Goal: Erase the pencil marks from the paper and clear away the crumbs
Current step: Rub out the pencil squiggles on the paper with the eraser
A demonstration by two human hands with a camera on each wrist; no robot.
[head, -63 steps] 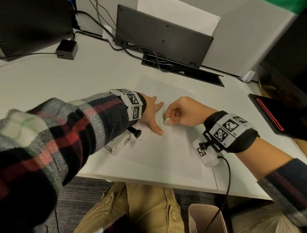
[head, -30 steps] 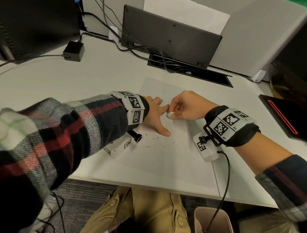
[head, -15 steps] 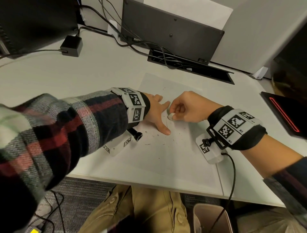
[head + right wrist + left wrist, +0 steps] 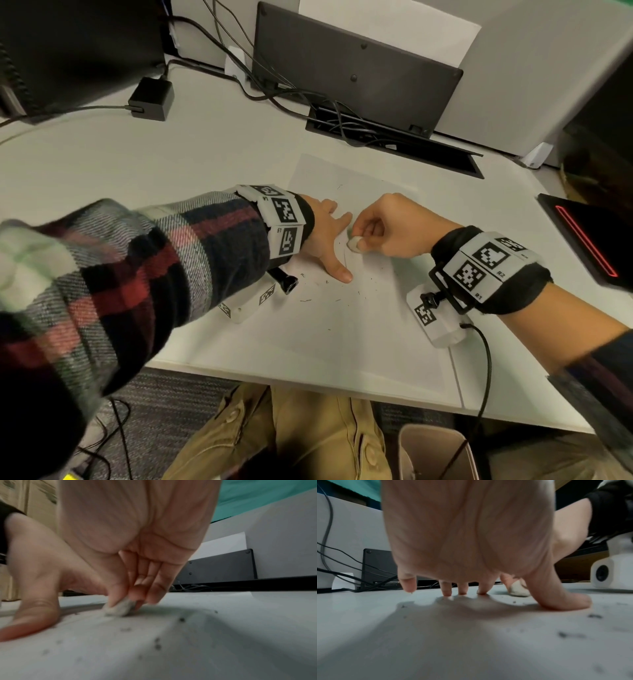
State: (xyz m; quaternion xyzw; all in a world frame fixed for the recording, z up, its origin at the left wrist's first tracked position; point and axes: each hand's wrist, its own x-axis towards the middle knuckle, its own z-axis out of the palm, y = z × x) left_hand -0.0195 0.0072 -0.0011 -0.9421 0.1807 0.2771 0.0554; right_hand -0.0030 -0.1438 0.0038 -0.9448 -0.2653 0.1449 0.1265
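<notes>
A white sheet of paper (image 4: 346, 329) lies on the desk in front of me. My left hand (image 4: 327, 236) presses flat on it with fingers spread, thumb (image 4: 563, 599) stretched out toward me. My right hand (image 4: 387, 228) pinches a small white eraser (image 4: 353, 245) between thumb and fingertips, its tip down on the paper just right of the left forefinger. In the right wrist view the eraser (image 4: 118, 607) touches the sheet beside the left thumb. Dark eraser crumbs (image 4: 305, 300) lie scattered on the paper below both hands; crumbs (image 4: 157, 644) also show near the right wrist camera.
A black stand panel (image 4: 349, 65) with cables (image 4: 284, 96) stands at the back of the desk. A black power adapter (image 4: 152, 97) lies back left. A dark device with a red line (image 4: 589, 240) sits at right. A bin (image 4: 435, 452) stands below the desk edge.
The right hand with the eraser has moved back and forth over a short stretch beside the left forefinger. The left hand has stayed pressed on the paper.
</notes>
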